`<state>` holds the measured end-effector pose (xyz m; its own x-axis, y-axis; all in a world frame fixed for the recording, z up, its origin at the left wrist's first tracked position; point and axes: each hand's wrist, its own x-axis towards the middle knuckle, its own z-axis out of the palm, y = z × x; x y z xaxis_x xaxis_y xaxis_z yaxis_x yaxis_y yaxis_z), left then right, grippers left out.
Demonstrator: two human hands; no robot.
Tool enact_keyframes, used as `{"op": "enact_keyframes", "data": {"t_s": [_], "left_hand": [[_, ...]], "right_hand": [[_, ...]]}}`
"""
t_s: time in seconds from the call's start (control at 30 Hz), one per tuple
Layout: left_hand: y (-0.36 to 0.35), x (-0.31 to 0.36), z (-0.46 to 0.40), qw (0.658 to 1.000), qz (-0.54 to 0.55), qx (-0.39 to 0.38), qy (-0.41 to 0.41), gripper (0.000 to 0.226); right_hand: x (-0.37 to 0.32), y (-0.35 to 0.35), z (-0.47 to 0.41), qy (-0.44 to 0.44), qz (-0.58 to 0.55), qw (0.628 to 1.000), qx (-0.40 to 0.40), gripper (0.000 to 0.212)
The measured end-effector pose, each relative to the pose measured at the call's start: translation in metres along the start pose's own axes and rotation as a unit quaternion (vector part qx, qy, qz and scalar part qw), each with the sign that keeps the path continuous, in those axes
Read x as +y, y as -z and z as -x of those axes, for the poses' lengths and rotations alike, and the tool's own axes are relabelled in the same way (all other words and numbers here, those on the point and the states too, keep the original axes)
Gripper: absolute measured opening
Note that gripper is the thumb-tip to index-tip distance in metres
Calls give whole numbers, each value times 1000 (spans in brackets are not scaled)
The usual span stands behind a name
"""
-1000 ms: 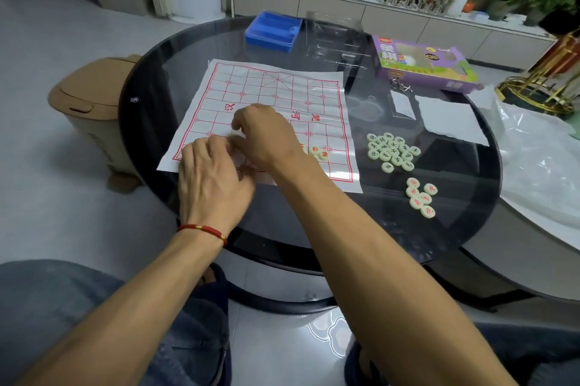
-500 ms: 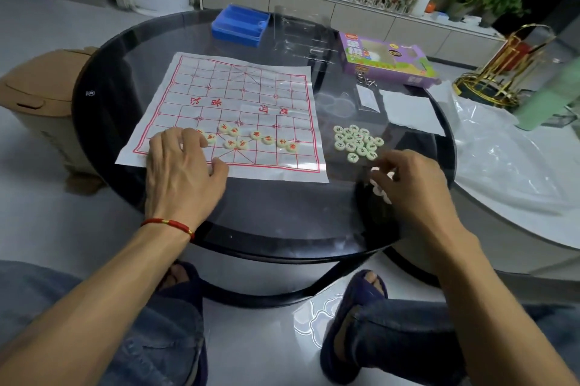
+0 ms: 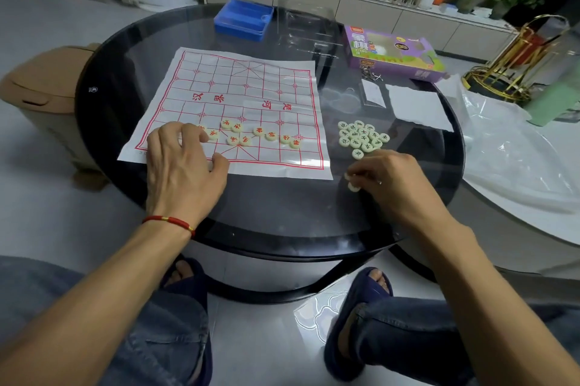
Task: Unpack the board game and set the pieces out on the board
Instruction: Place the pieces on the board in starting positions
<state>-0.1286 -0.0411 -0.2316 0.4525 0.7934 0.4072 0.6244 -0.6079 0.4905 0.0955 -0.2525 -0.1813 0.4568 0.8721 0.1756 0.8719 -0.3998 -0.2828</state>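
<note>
Board (image 3: pixel 238 93) of white paper with a red grid lies flat on the round glass table (image 3: pixel 282 216). Left hand (image 3: pixel 182 166) rests spread and empty on its 7 o'clock corner, fingertips touching the red-marked pieces (image 3: pixel 251 134) ranged along the near rows. Right hand (image 3: pixel 392 181), at 4 o'clock off the board, pinches several pale pieces, just below the green-marked cluster (image 3: pixel 362 136).

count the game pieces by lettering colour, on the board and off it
red-lettered pieces on the board: 10 showing
green-lettered pieces piled on the table beside it: 14
pieces under the right hand, lettering hidden: 2 showing
Total: 26 visible; the left hand may cover more.
</note>
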Motion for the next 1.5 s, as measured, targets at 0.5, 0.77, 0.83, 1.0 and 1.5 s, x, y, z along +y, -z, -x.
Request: {"op": "enact_keyframes", "data": {"t_s": [0.5, 0.77, 0.83, 1.0, 1.5], "left_hand": [[-2, -2, 0, 1000, -11, 1, -5, 33], [-2, 0, 0, 1000, -15, -7, -6, 33], [-2, 0, 0, 1000, -14, -9, -5, 33], [-1, -1, -1, 1000, 2, -13, -1, 31], [0, 4, 1, 998, -30, -34, -51, 29]], "right_hand": [[-29, -7, 8, -34, 91, 995, -18, 18], [-46, -1, -57, -6, 54, 998, 24, 16], [-53, -11, -88, 23, 48, 999, 6, 17], [-60, -24, -133, 53, 69, 996, -21, 22], [37, 36, -38, -105, 65, 992, -15, 12]]}}
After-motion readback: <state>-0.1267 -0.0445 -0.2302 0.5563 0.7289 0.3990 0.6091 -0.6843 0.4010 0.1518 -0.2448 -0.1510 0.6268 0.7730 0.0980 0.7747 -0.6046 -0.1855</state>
